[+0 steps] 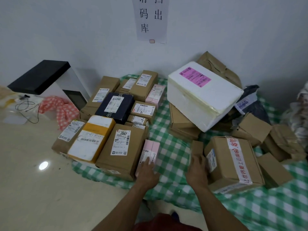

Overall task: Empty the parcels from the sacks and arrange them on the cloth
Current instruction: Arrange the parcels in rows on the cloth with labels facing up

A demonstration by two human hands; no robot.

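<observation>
A slim pink parcel [150,152] lies on the green checked cloth [173,157] at lower centre of the frame, set against a brown carton numbered 2097 [120,150] at the near end of a tidy block of parcels on the left. The arranging step appears to be in hand: the left block is squared up, while the parcels on the right, among them a white foam box [201,95] tilted on brown cartons, lie in a loose heap.

The left hand [147,172] rests on the pink parcel's near end with fingers straight and flat. The right hand [196,169] reaches to a small brown box [197,147] just beside a tape-bound carton [233,162]; blur hides its fingers, so whether it grips cannot be told.

Next, most likely, the small box must be lifted and fitted into the row beside the pink parcel. No sack can be made out for certain.
</observation>
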